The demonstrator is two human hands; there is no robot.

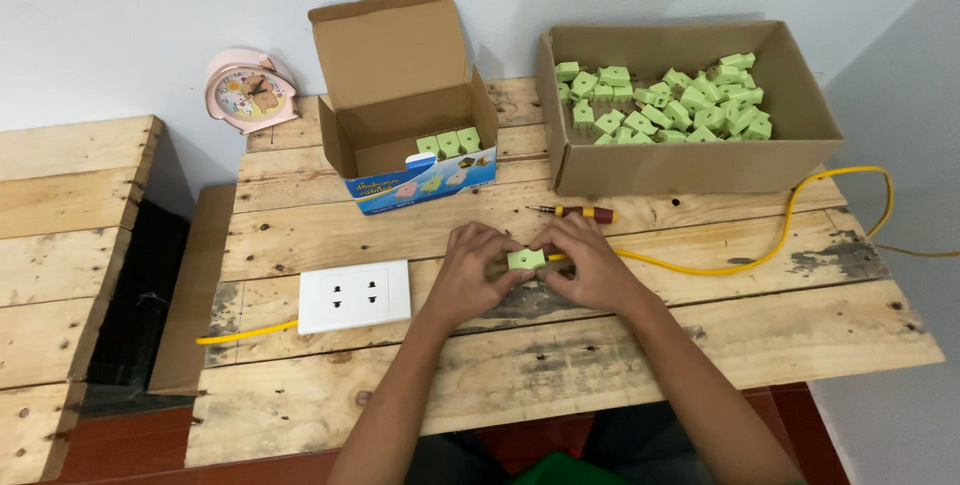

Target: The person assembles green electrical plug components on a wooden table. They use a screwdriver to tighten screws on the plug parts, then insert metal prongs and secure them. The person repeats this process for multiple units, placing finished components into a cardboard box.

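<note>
Fingertips (503, 263) of both hands are pinching a small green plug adapter (526, 259) between them, the left hand (472, 270) gripping its left side and the right hand (588, 263) closing over its right side, just above the middle of the wooden pallet table (600, 355). A yellow cable (760, 260) is running out from under the right hand, curving across the planks and looping up past the table's right edge. Just beyond the right hand's knuckles, a red-handled screwdriver (578, 213) is lying flat on the boards. To the left of the left hand, a white double wall socket plate (354, 296) is resting face up, with another stretch of yellow cable showing at its lower left. Farther back, a small open carton (405, 95) is holding a few green adapters, and a large cardboard box (680, 170) beside it is holding a heap of them. A pink alarm clock (251, 91) is leaning against the wall at the back left.
</note>
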